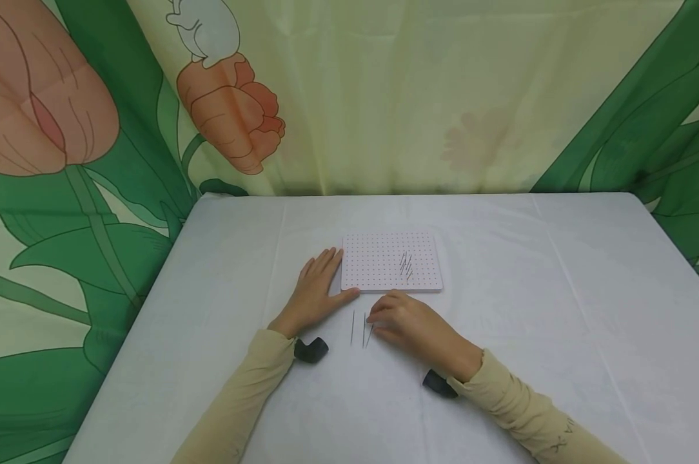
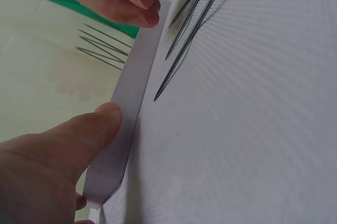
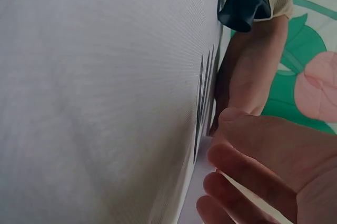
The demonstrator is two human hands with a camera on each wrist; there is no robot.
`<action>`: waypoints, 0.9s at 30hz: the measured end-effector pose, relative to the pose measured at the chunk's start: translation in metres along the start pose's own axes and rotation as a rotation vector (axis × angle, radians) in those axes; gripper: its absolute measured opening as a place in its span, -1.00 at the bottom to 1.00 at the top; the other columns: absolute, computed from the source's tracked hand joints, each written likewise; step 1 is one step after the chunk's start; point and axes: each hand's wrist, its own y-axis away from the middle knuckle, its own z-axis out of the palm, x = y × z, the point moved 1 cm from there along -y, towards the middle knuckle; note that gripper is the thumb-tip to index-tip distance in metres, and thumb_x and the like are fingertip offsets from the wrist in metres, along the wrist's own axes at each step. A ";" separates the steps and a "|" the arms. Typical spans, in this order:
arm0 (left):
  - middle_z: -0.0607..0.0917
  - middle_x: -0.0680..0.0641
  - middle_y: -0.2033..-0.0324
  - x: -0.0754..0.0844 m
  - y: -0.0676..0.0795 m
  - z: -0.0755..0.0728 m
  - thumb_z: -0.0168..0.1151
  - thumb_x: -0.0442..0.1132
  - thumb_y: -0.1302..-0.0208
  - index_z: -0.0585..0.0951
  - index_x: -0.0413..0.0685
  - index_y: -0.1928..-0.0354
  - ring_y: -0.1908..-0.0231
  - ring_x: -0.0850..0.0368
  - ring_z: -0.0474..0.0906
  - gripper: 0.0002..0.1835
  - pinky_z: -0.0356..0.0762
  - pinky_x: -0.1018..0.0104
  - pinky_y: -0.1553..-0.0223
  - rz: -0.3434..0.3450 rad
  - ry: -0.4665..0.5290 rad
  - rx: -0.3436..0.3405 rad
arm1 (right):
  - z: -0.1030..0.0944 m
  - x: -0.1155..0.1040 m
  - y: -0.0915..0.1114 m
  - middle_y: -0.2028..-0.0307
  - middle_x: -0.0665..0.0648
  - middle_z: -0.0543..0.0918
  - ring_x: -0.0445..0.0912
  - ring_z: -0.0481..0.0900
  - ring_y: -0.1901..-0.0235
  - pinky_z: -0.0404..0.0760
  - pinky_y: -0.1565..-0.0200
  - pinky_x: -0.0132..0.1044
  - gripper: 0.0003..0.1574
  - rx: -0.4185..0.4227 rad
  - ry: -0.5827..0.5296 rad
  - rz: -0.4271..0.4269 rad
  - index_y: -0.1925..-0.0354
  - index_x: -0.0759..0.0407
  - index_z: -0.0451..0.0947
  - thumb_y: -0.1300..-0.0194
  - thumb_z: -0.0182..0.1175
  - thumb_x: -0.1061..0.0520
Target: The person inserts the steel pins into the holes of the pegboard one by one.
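Observation:
A white board (image 1: 373,258) with rows of small holes lies flat on the table. Several thin dark needles (image 1: 405,263) stand slanted in its right half. My left hand (image 1: 313,290) rests at the board's left front corner, fingers straight along the side and thumb touching the front edge. In front of the board, three loose needles (image 1: 364,328) lie on the cloth, pointed ends visible in the left wrist view. My right hand (image 1: 416,325) hovers beside the rightmost one. Its fingers (image 3: 237,166) are loosely bent, and the right wrist view shows nothing between them and the thumb.
A white cloth (image 1: 529,290) with faint creases covers the table. Behind it hangs a printed curtain (image 1: 384,96) with leaves and a carrot. A black wrist device (image 1: 311,350) sits at the left cuff, another black device (image 1: 440,384) at the right.

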 end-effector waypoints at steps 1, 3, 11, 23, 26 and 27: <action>0.06 -0.17 -0.55 0.000 0.000 0.000 0.20 0.26 -0.30 0.03 -0.10 -0.57 -0.56 -0.04 -0.12 0.00 -0.28 0.01 -0.55 0.001 0.001 0.000 | 0.000 0.000 0.000 0.17 -0.05 0.71 -0.14 0.59 0.05 0.63 -0.02 -0.28 -0.85 0.000 -0.001 -0.005 0.21 0.11 0.77 -0.21 0.40 0.18; 0.06 -0.17 -0.55 0.000 0.000 0.000 0.19 0.26 -0.30 0.03 -0.10 -0.57 -0.56 -0.03 -0.13 -0.01 -0.29 0.03 -0.56 0.001 0.001 -0.003 | 0.000 0.000 0.001 0.18 -0.05 0.71 -0.15 0.58 0.06 0.63 -0.01 -0.30 -0.87 -0.001 -0.003 -0.011 0.23 0.10 0.78 -0.20 0.41 0.18; 0.05 -0.17 -0.55 0.000 -0.001 0.001 0.18 0.26 -0.31 0.03 -0.11 -0.57 -0.56 -0.04 -0.13 -0.01 -0.28 0.02 -0.56 -0.002 0.003 -0.003 | 0.000 0.000 0.002 0.19 -0.03 0.71 -0.15 0.57 0.07 0.65 0.03 -0.33 -0.89 -0.045 0.012 -0.009 0.27 0.10 0.80 -0.17 0.43 0.19; 0.03 -0.14 -0.56 0.000 0.000 0.001 0.16 0.28 -0.31 0.00 -0.07 -0.57 -0.56 -0.01 -0.16 -0.01 -0.31 0.05 -0.56 -0.008 0.005 -0.012 | 0.000 0.000 0.002 0.29 -0.09 0.67 -0.20 0.52 0.19 0.64 0.16 -0.41 -0.92 -0.055 0.022 -0.022 0.31 0.06 0.78 -0.16 0.43 0.19; 0.02 -0.13 -0.56 0.000 0.000 0.001 0.14 0.29 -0.32 -0.01 -0.05 -0.58 -0.56 0.01 -0.18 -0.01 -0.32 0.06 -0.56 -0.013 0.000 -0.018 | -0.001 0.001 0.002 0.31 -0.10 0.65 -0.22 0.52 0.22 0.62 0.19 -0.44 -0.93 -0.069 0.032 -0.044 0.32 0.05 0.78 -0.16 0.43 0.19; 0.02 -0.13 -0.56 0.000 0.000 0.001 0.15 0.29 -0.32 -0.01 -0.06 -0.58 -0.56 0.00 -0.18 -0.01 -0.32 0.06 -0.56 -0.013 0.000 -0.017 | -0.001 0.001 0.002 0.32 -0.11 0.64 -0.23 0.51 0.23 0.62 0.20 -0.44 -0.94 -0.073 0.039 -0.056 0.32 0.04 0.78 -0.16 0.43 0.18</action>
